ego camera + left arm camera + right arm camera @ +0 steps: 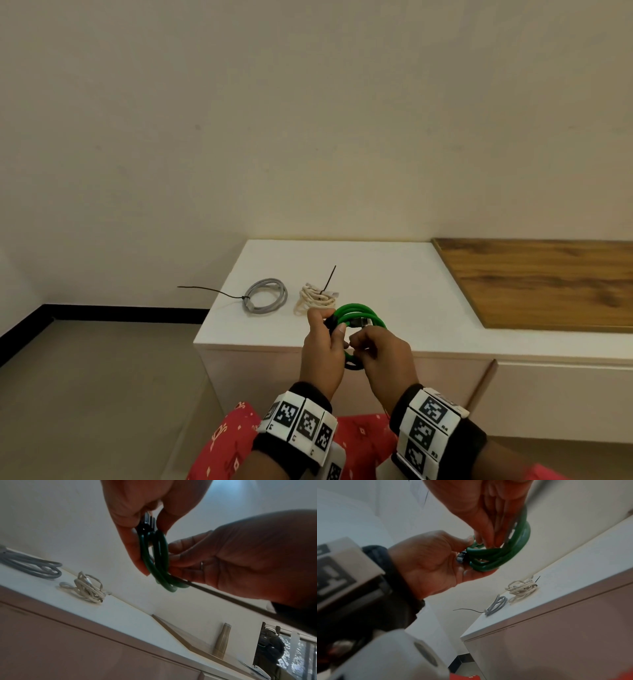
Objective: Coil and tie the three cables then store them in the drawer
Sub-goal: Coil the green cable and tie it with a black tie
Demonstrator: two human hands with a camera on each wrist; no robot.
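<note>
Held in the grip of both hands, the cable (359,313) is bright green with a black plug end. Beyond the grip, on the white counter (394,274), lie a grey cable (266,295) and a cream cable (315,298), each with a black tie. The wrist bands (301,425) are white with black square patterns; the garment (222,445) below is red with pale marks.

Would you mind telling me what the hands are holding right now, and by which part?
Both hold the coiled green cable: the left hand pinches the loops beside its black plug, the right hand grips the opposite side.
</note>
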